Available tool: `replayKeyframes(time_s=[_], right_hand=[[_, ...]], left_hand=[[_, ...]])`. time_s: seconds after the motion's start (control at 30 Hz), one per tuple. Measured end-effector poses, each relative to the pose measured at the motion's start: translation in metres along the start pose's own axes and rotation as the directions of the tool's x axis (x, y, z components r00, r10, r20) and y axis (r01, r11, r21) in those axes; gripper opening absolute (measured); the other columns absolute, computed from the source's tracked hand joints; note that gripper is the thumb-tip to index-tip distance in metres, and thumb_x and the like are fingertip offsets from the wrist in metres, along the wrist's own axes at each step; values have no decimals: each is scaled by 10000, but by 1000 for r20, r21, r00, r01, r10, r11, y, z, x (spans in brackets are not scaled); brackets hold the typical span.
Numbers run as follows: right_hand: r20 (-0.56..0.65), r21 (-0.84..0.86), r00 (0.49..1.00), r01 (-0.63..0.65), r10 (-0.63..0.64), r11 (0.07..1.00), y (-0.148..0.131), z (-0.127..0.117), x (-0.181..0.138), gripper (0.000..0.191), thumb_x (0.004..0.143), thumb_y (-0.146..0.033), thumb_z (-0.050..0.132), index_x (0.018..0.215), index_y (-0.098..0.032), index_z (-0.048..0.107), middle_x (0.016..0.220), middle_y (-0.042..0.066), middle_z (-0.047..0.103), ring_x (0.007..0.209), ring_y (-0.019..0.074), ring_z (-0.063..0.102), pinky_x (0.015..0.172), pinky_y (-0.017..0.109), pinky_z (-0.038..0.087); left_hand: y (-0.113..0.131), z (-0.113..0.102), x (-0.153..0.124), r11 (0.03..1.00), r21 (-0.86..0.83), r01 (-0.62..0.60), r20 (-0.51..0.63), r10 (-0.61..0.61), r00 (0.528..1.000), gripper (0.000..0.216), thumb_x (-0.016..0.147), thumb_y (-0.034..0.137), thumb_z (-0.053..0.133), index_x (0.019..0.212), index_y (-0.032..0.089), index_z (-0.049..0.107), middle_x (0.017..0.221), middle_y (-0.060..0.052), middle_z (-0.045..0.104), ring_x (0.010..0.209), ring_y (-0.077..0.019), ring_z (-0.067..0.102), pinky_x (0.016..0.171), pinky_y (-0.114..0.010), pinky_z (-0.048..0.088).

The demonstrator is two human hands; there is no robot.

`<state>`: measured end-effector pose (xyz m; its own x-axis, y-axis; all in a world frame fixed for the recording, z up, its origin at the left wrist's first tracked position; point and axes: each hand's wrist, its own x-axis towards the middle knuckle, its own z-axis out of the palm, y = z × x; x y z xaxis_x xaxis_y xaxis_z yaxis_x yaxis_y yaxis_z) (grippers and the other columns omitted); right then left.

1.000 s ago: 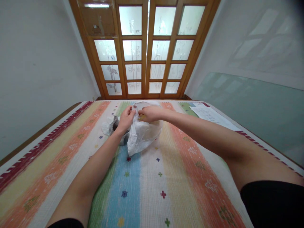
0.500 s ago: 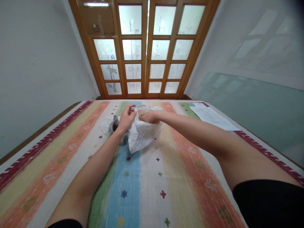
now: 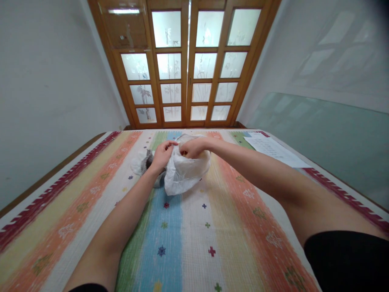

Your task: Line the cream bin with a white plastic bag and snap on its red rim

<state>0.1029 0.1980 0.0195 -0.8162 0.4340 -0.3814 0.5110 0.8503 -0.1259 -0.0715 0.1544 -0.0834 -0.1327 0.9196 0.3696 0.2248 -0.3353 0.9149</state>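
A white plastic bag (image 3: 185, 176) lies crumpled on the striped cloth (image 3: 188, 227). My left hand (image 3: 161, 156) pinches the bag's upper left edge with closed fingers. My right hand (image 3: 193, 147) is closed on the bag's top edge just to the right, the two hands nearly touching. Something yellowish shows faintly inside the bag under my right hand, and I cannot name it. Behind my left hand sits a second crumpled clear bag (image 3: 140, 162) with something dark in it.
A printed paper sheet (image 3: 275, 150) lies at the cloth's far right corner. Wooden doors with frosted glass panes (image 3: 188, 65) stand beyond the far edge. White walls close in on both sides.
My right hand has risen slightly and closed on the bag's top edge; my left hand's fingers have closed on the bag's edge. The bag's mouth has shifted a little.
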Motion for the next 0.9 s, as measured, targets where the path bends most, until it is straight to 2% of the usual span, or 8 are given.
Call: replayKeyframes(time_s=[0.1, 0.2, 0.33, 0.43, 0.53, 0.67, 0.8, 0.9], right_hand=[[22, 79, 999, 37, -39, 996, -3, -8, -5, 169, 836, -164, 586, 936, -144, 721, 883, 15, 726, 828, 153, 625, 743, 237, 431], [126, 298, 989, 38, -79, 954, -2, -8, -5, 140, 881, -150, 535, 848, -143, 671, 748, -11, 651, 751, 129, 623, 729, 233, 457], [80, 511, 995, 9, -58, 859, 2, -11, -10, 197, 973, -265, 509, 911, -149, 655, 778, 6, 653, 714, 122, 644, 724, 252, 515], [53, 549, 997, 23, -62, 836, 1, -20, -21, 261, 984, -368, 551, 1000, -144, 684, 881, 46, 707, 762, 133, 668, 744, 268, 540], [91, 568, 994, 4, -67, 823, -3, -24, -31, 346, 974, -442, 585, 1100, -142, 702, 980, 78, 734, 849, 156, 690, 790, 280, 553], [115, 589, 988, 13, -99, 808, -6, -17, -40, 326, 960, -389, 603, 1165, -154, 699, 1006, 63, 716, 854, 148, 666, 783, 261, 546], [82, 635, 988, 51, -133, 771, -2, -6, -46, 330, 952, -379, 610, 1188, -164, 691, 1015, 57, 688, 885, 148, 646, 767, 245, 531], [75, 656, 986, 66, -152, 752, -1, 2, -48, 313, 943, -354, 619, 1180, -166, 699, 1051, 58, 684, 908, 142, 639, 777, 239, 516]], left_hand=[[-1, -1, 0, 1000, 7, 0, -50, 0, 999, 209, 841, 260, 604, 949, 200, 772, 848, -32, 706, 758, -177, 596, 699, -276, 490], [3, -2, -1, 1000, 25, -17, -82, 19, 996, 203, 867, 265, 609, 957, 200, 779, 874, -40, 713, 842, -200, 624, 781, -305, 522], [8, -6, 0, 988, 109, -113, -80, 122, 989, 217, 921, 291, 588, 943, 218, 791, 1002, -54, 729, 1006, -225, 650, 967, -357, 501], [13, -8, -1, 964, 178, -196, -49, 208, 977, 217, 938, 299, 591, 956, 230, 796, 1045, -67, 711, 1062, -233, 645, 1040, -388, 469], [22, -9, -5, 941, 207, -268, -39, 281, 959, 216, 945, 299, 599, 967, 231, 802, 1128, -83, 665, 1139, -244, 620, 1091, -412, 445], [40, -8, -14, 880, 249, -404, 8, 415, 910, 229, 966, 299, 583, 981, 238, 803, 1257, -79, 633, 1251, -254, 569, 1161, -435, 394], [49, -8, -18, 856, 246, -454, 133, 435, 891, 280, 1004, 322, 516, 983, 243, 784, 1207, -56, 688, 1213, -241, 596, 1167, -452, 399], [46, -8, -18, 825, 279, -491, 217, 444, 870, 291, 1000, 319, 500, 977, 246, 781, 1277, -48, 680, 1279, -250, 557, 1207, -471, 357]])
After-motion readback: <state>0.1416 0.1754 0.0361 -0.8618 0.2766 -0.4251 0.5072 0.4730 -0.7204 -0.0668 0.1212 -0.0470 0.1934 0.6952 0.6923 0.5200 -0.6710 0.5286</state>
